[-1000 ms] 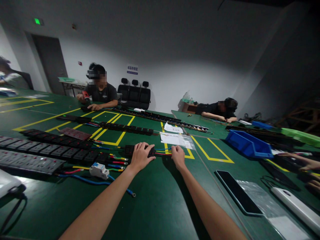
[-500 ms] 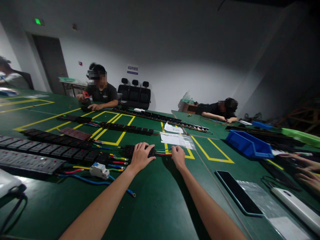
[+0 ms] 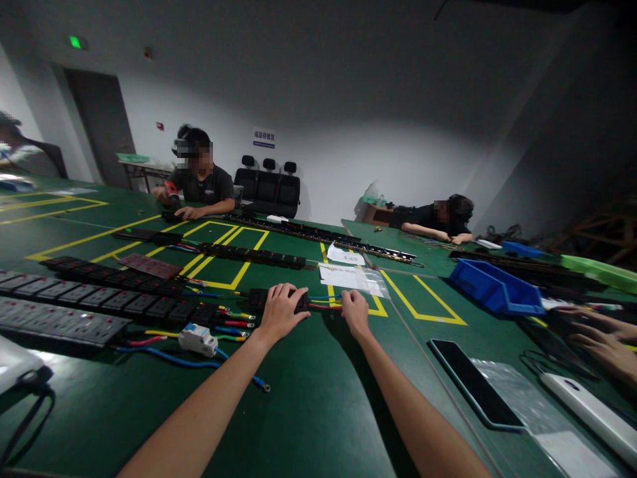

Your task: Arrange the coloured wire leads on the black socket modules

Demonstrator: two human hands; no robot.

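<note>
On the green table, my left hand (image 3: 284,309) is wrapped over a black socket module (image 3: 257,299) and covers most of it. Blue, yellow and red wires (image 3: 322,303) come out of the module's right side. My right hand (image 3: 355,311) is closed in a pinch on the far ends of these wires, so their tips are hidden. A white circuit breaker (image 3: 198,339) with thick coloured cables lies left of my forearms. Beside it are several power socket strips (image 3: 144,307) with ring-ended leads.
A phone (image 3: 475,384) and a white power strip (image 3: 587,411) lie at the right. Behind them stands a blue bin (image 3: 492,287). A co-worker's hands (image 3: 602,338) are at the right edge. Across the table, one person (image 3: 206,182) holds a red power tool; another (image 3: 438,219) leans over the table.
My two hands, the socket module and the wires look the same as before. At the right edge, the co-worker's hands have shifted a little to the left.
</note>
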